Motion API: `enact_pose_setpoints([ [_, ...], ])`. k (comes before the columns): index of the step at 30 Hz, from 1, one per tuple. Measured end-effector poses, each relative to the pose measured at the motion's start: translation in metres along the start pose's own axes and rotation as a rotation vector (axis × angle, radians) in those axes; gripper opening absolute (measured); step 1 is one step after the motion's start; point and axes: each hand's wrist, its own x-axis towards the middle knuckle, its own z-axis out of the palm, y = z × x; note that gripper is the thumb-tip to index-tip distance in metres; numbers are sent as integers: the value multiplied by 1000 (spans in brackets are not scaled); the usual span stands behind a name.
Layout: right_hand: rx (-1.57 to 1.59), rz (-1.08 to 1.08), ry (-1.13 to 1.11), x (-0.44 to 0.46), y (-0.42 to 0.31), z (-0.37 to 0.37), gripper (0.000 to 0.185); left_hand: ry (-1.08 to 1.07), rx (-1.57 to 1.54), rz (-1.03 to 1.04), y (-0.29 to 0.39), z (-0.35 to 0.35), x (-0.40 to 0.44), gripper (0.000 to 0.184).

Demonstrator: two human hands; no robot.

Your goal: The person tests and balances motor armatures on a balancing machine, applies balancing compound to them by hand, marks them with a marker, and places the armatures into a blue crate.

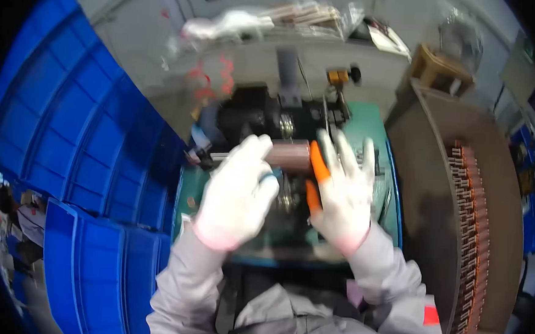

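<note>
A copper-brown ribbed cylinder [289,155], which looks like a motor armature, lies crosswise on a dark machine [246,110], its shaft pointing left. My left hand [235,186], in a white glove, is at the cylinder's left end. Its fingers are stretched forward and its thumb is apart, somewhat blurred; whether it touches the shaft is hidden. By the right end is my right hand [342,190], white-gloved with two orange-covered digits. Those fingers are spread, and an orange one lies against the cylinder's end. Shiny round metal parts [287,126] sit behind and in front of the cylinder.
Blue bins [98,132] are stacked along the left. On the right, a brown tray [425,238] bears a long row of similar copper parts [471,241]. The machine stands on a green mat [362,121]. A shelf behind holds bags and papers [307,16]. A person [28,220] is far left.
</note>
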Motion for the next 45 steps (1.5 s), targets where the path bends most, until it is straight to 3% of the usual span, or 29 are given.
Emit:
enact_pose_setpoints([
  [2, -86, -4, -53, 1, -2, -2, 63, -6, 29, 34, -4, -1, 1, 16],
  [6, 160, -103, -9, 23, 20, -15, 32, 30, 10, 64, -7, -5, -4, 19],
  [7, 362, -87, 229, 21, 33, -11, 29, 73, 168, 68, 4, -10, -4, 21],
  [9, 604, 36, 288, 21, 14, -46, 28, 88, -447, -324, 35, -17, -15, 24],
  [10, 587, -62, 223, 23, 5, -60, 26, 125, -789, -564, 56, -25, -18, 29],
  [11, 576, -162, 157, 24, -3, -73, 25, 102, -987, -470, 64, -30, -26, 34],
  [13, 661, -333, 19, 32, -17, -84, 26, -43, -1296, -519, 62, -32, -39, 38],
  [14, 620, -348, -32, 34, -22, -91, 31, -177, -1350, -528, 62, -43, -41, 37],
  [17, 538, -393, -68, 40, -27, -100, 42, -187, -1483, -500, 59, -44, -47, 38],
  [19, 537, -390, -47, 45, -37, -105, 42, -246, -1559, -630, 59, -45, -50, 40],
  [20, 453, -517, -76, 47, -31, -105, 48, -269, -1474, -684, 64, -52, -47, 40],
  [22, 453, -516, -137, 49, -41, -109, 44, -307, -1510, -815, 68, -52, -45, 38],
  [23, 405, -530, -101, 47, -41, -107, 41, -342, -1464, -646, 54, -37, -49, 48],
  [24, 426, -515, -128, 46, -42, -109, 40, -339, -1584, -751, 60, -38, -48, 43],
  [28, 368, -518, -130, 32, -45, -119, 27, -287, -1342, -515, 72, -39, -47, 33],
  [30, 293, -671, -42, 38, -45, -119, 17, -188, -1015, -189, 63, -23, -48, 30],
  [31, 249, -782, 30, 44, -47, -120, 11, -168, -942, -170, 63, -22, -51, 29],
  [32, 286, -777, -23, 45, -51, -120, 19, -162, -754, -104, 64, -26, -51, 25],
  [35, 210, -834, 143, 40, -40, -110, 19, 19, -107, 243, 60, -7, -54, 19],
  [36, 106, -810, 272, 39, -32, -114, 15, 128, -54, 291, 63, -7, -54, 17],
  [38, 588, -19, 267, 21, 26, -110, 16, 150, 80, 101, 62, -16, -48, 16],
  [39, 757, -173, 232, 26, 86, -111, 15, 155, 144, 5, 59, -21, -45, 17],
  [40, 490, -123, 219, 27, 79, -111, 15, 64, 342, 31, 51, -24, -34, 18],
  [41, 220, -71, 200, 28, 67, -106, 17, 61, 333, -19, 37, -11, -20, 20],
  [42, 570, 3, 349, 10, 91, -58, 13, 58, 324, -69, 23, 2, -7, 21],
  [43, 517, -85, -95, 22, 67, -83, 7, 46, 357, -121, 16, 14, -2, 19],
  [44, 466, -98, -85, 22, 53, -86, 19, 33, 391, -173, 9, 25, 2, 18],
  [45, 443, -159, -9, 27, 38, -82, 13, 31, 422, -148, 15, 24, -2, 16],
])
